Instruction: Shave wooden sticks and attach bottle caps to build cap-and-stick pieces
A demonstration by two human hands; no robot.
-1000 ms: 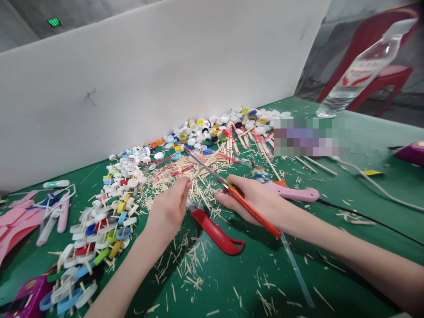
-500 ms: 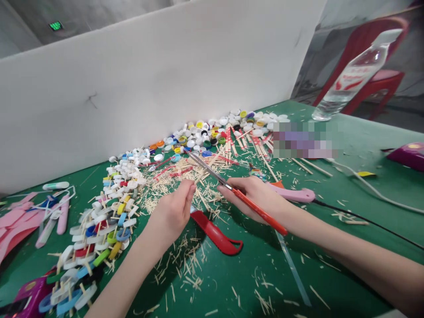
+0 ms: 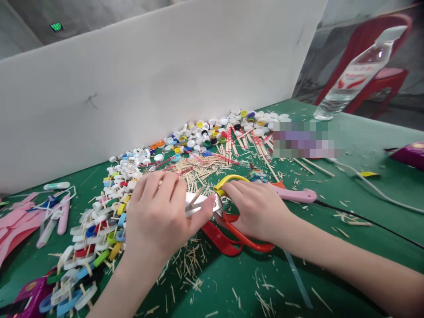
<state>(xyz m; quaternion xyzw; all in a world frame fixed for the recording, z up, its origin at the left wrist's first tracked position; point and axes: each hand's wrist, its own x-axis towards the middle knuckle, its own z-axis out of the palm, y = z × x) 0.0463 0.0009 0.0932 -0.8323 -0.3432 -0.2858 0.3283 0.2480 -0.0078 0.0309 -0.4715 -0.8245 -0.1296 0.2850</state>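
My right hand point(image 3: 261, 207) grips a pair of scissors point(image 3: 232, 221) with one yellow and one red handle loop, its short blades point(image 3: 202, 204) pointing left. My left hand point(image 3: 159, 214) is curled right at those blades, fingertips pinching a thin wooden stick point(image 3: 197, 196) that lies across them. Under the scissors a red utility knife point(image 3: 220, 240) rests on the green table point(image 3: 331, 265). Cut wooden stick bits point(image 3: 198, 170) are heaped just behind both hands.
Loose bottle caps point(image 3: 212, 132) line the white board at the back. A chain of caps on sticks point(image 3: 96, 229) runs at the left, beside pink tools point(image 3: 20, 221). A pink glue gun point(image 3: 293, 194) with cable lies right; a water bottle point(image 3: 357, 75) stands far right.
My right hand turned the scissors from pointing away to pointing left and lowered them over the red knife. My left hand rose and closed in on the blades with a stick.
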